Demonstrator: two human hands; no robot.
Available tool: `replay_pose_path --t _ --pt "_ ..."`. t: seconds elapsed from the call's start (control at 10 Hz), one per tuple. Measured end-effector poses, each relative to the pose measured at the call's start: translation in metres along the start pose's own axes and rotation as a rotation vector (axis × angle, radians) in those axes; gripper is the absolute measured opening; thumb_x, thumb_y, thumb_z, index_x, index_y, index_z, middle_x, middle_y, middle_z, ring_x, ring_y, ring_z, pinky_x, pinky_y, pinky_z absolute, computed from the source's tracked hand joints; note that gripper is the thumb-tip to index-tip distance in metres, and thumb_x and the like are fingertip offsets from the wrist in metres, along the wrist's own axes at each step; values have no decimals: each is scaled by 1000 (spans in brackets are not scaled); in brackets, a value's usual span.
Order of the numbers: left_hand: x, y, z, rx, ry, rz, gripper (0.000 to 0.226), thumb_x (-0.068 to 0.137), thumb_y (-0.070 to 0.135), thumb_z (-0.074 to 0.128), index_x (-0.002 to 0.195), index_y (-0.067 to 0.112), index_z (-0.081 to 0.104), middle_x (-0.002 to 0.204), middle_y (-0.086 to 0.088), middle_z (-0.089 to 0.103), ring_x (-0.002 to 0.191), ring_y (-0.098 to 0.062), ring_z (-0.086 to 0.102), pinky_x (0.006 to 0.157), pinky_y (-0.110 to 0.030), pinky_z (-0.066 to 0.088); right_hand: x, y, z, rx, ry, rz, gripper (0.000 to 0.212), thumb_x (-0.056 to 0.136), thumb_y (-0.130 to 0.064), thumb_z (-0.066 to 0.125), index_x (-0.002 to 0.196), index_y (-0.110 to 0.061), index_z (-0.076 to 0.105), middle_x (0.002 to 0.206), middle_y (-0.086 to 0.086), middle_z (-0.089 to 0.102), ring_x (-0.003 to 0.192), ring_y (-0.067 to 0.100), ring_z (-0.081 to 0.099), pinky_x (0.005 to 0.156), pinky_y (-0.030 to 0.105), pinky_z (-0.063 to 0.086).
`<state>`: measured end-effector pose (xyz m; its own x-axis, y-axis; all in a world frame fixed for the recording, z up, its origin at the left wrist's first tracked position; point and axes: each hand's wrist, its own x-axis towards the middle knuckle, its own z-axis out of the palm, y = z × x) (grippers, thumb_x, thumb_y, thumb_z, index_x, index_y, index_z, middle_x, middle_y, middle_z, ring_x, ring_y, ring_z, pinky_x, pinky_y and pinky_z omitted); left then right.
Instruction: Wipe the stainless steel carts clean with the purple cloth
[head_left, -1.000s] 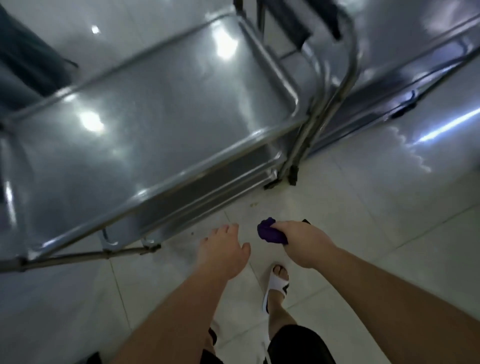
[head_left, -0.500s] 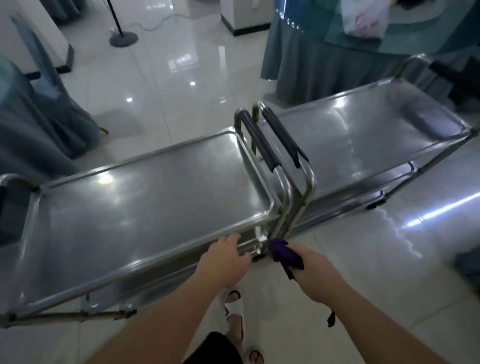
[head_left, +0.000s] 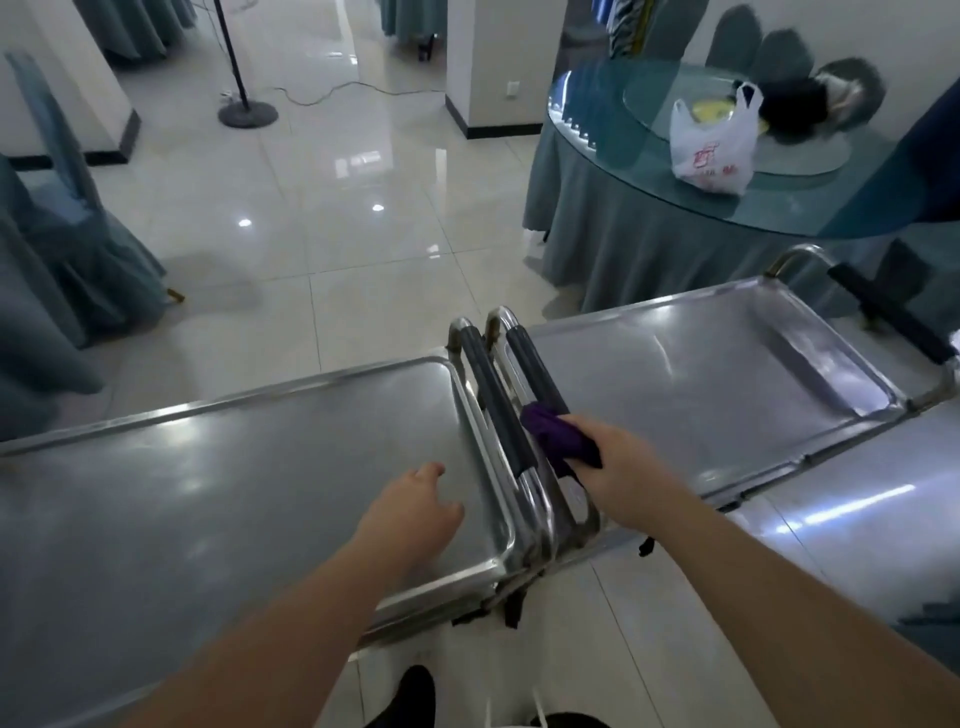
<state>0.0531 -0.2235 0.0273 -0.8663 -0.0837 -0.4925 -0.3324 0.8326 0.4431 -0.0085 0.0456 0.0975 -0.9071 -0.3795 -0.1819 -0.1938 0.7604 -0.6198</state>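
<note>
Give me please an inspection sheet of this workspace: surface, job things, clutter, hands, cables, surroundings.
Surface: left cart and right cart stand end to end, handles side by side; both tops bare.
Job things: purple cloth bunched against the right cart's handle.
Clutter: nothing seen on the carts.
Hands: right hand grips the cloth; left hand over the left cart's top, fingers loose, holding nothing.
Cables: a cord lies on the floor by a stand base.
Surroundings: glossy tile floor; round table with a plastic bag; covered chairs.
</note>
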Motion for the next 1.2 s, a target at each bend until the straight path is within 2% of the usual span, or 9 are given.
replay_pose_path --t 0.1,0.2,0.3,0.4,0.5,0.6,0.7,1.0,1.2 --pt "13 8 -2 -28 46 -57 67 101 44 55 161 20 38 161 -8 46 146 -28 46 116 -38 39 47 6 -11 -58 -24 -129 44 97 -25 66 137 -40 56 108 -18 69 93 6 65 87 35 56" --pt "23 23 0 -75 117 -146 66 99 43 56 159 21 41 158 -7 50 143 -27 49 115 -39 41 88 18 -18 -217 -27 -293 56 94 -23 66 143 -42 48 128 -15 65 108 13 64 95 38 55" --pt "26 47 5 -134 195 -271 69 96 42 57 159 20 42 157 -7 51 143 -28 49 117 -42 42 113 37 -16 -397 -124 -567 71 91 -22 71 151 -44 39 151 -18 50 139 12 47 118 38 38" --pt "19 72 22 -184 253 -394 67 97 43 59 158 20 43 155 -6 52 141 -27 51 115 -42 44 116 76 0 -573 -378 -825 81 94 -26 69 158 -47 23 166 -21 25 156 10 13 125 40 8" --pt "5 91 44 -197 260 -468 64 98 41 59 157 20 44 152 -6 54 138 -27 52 111 -39 44 110 129 14 -721 -694 -910 85 99 -36 58 162 -48 1 170 -21 -4 157 12 -9 127 43 -5" --pt "-9 105 61 -192 262 -524 63 98 42 57 157 23 43 151 -3 54 135 -25 53 107 -39 44 110 153 20 -738 -710 -930 92 97 -39 55 160 -49 -11 167 -23 -18 156 12 -16 123 39 -16" --pt "-15 118 72 -171 258 -550 63 99 41 56 158 24 42 151 -3 53 136 -25 52 111 -41 45 111 153 22 -706 -691 -942 96 95 -39 58 159 -51 -13 167 -25 -18 158 13 -11 120 36 -18" --pt "-10 138 84 -89 259 -474 60 102 45 50 158 25 41 150 -1 53 134 -23 51 108 -40 45 96 139 16 -579 -759 -759 91 87 -40 54 161 -47 1 171 -19 -6 158 14 -6 125 39 -9" --pt "-1 130 64 -15 327 -341 52 100 44 48 148 24 48 142 0 57 126 -22 56 104 -40 49 85 102 1 -420 -528 -537 78 93 -37 50 162 -40 16 171 -16 9 158 13 6 125 34 1"
